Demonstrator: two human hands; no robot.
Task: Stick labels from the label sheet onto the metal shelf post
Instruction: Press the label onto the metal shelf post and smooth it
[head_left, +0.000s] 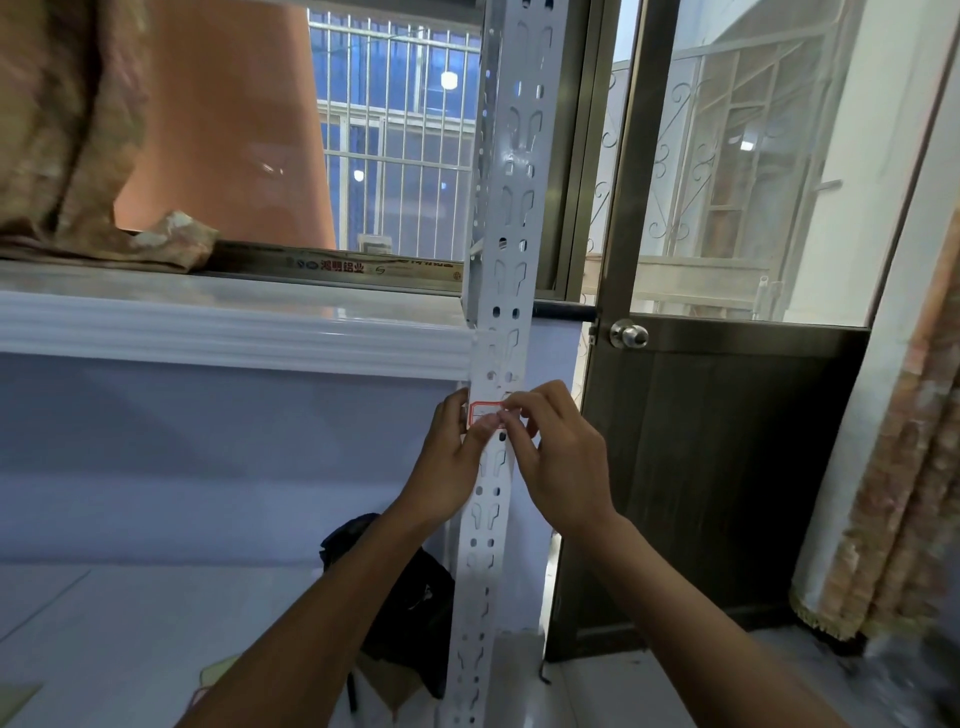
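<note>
A white perforated metal shelf post (511, 208) stands upright in the middle of the view, running from top to bottom. A small white label with a red border (484, 412) lies across the post's face at about hand height. My left hand (453, 462) is at the post's left side with its thumb pressing on the label. My right hand (558, 457) is at the post's right side, fingertips pinching the label's right end. The label sheet is not in view.
A white window sill (234, 327) runs left of the post, with patterned cloth (67, 130) on it. A dark door with a round knob (628, 334) stands right. A black bag (405, 592) lies on the floor by the post's foot. A curtain (904, 467) hangs far right.
</note>
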